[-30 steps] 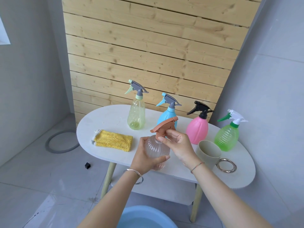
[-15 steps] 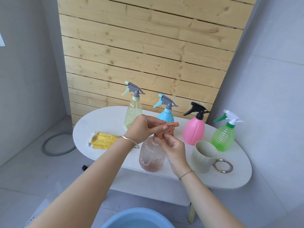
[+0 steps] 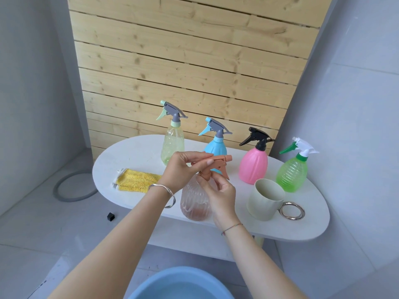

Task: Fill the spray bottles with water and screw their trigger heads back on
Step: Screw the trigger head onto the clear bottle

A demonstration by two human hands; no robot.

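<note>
A clear ribbed bottle (image 3: 194,201) with a pinkish tint stands at the front edge of the white oval table (image 3: 133,152). Its terracotta trigger head (image 3: 218,164) sits on the neck. My left hand (image 3: 183,167) grips the top of the trigger head. My right hand (image 3: 222,190) pinches the screw collar at the bottle's neck. Behind stand a pale yellow-green bottle (image 3: 172,145), a blue bottle (image 3: 216,145), a pink bottle (image 3: 253,165) and a green bottle (image 3: 292,173), each with its trigger head on.
A pale green cup (image 3: 265,199) with a metal ring handle (image 3: 291,210) stands right of my hands. A yellow cloth (image 3: 136,180) lies at the table's left. A blue basin (image 3: 181,283) of water sits on the floor below. A grey ring (image 3: 71,190) lies on the floor at the left.
My left hand left the bottle's body and rose to grip the trigger head. My right hand moved down to the collar. The trigger head has turned to point right.
</note>
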